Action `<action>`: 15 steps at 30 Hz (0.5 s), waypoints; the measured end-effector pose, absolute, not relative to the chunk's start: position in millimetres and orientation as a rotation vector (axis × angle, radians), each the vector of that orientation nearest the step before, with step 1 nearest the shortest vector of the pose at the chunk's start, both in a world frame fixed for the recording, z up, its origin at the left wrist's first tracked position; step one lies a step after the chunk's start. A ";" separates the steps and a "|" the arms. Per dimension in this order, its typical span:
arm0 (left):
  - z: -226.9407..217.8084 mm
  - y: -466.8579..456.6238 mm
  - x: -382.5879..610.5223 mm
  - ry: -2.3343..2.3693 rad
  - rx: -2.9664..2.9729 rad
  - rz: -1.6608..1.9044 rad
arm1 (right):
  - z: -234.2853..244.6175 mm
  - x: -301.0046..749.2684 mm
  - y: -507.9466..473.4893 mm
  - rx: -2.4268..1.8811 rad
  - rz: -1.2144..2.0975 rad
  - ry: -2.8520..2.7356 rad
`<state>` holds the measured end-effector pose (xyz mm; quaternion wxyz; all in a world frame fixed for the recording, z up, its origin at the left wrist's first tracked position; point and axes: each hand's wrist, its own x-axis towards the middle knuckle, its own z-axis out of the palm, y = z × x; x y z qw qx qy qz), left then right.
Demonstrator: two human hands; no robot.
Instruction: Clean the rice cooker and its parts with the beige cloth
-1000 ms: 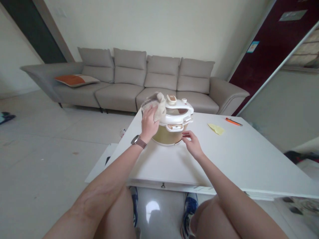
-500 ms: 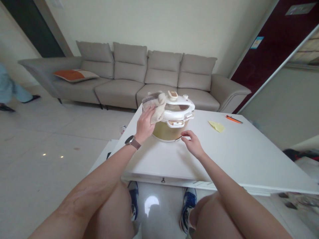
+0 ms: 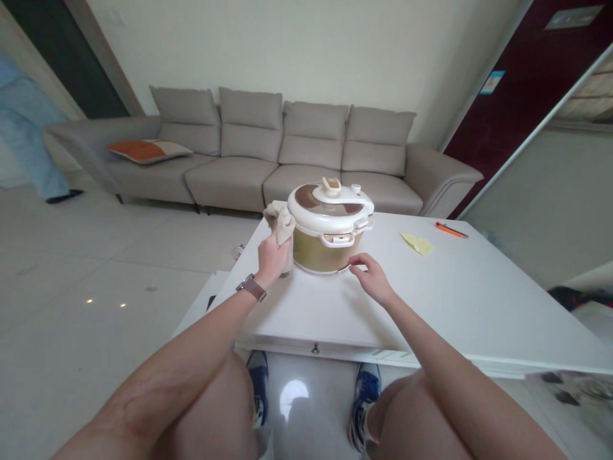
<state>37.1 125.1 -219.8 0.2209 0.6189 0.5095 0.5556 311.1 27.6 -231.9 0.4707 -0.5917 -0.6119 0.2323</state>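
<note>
A cream and gold electric pressure cooker (image 3: 329,227) with a white lid stands on the white table (image 3: 445,300). My left hand (image 3: 272,257), with a watch on the wrist, is closed round a beige cloth (image 3: 280,220) and holds it against the cooker's left side. My right hand (image 3: 371,276) rests on the table at the cooker's front right base, its fingers curled and touching the rim.
A yellow cloth (image 3: 416,243) and an orange-handled tool (image 3: 450,230) lie at the far right of the table. A grey sofa (image 3: 268,156) stands behind. A person in blue (image 3: 26,144) is at the far left. My knees and shoes are below the table edge.
My left hand has slid the cloth from the lid's top down to the cooker's left side, uncovering the lid. A person in blue has come nearer at the left.
</note>
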 end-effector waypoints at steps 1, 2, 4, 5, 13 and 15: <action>-217.3 118.8 39.2 1.437 1.759 1.514 | -232.4 310.1 28.0 -1.451 0.573 -1.504; -215.0 112.8 41.2 1.461 1.825 1.485 | -232.8 309.1 28.3 -1.451 0.576 -1.510; -211.5 102.7 44.9 1.453 1.947 1.435 | -233.7 307.4 29.1 -1.446 0.582 -1.524; -210.4 98.9 46.6 1.427 1.992 1.418 | -234.2 306.6 29.6 -1.443 0.584 -1.529; -212.8 92.1 52.5 1.305 1.870 1.456 | -239.2 301.3 32.0 -1.436 0.614 -1.545; -214.6 92.7 52.4 1.244 1.770 1.490 | -239.6 300.3 32.3 -1.437 0.618 -1.550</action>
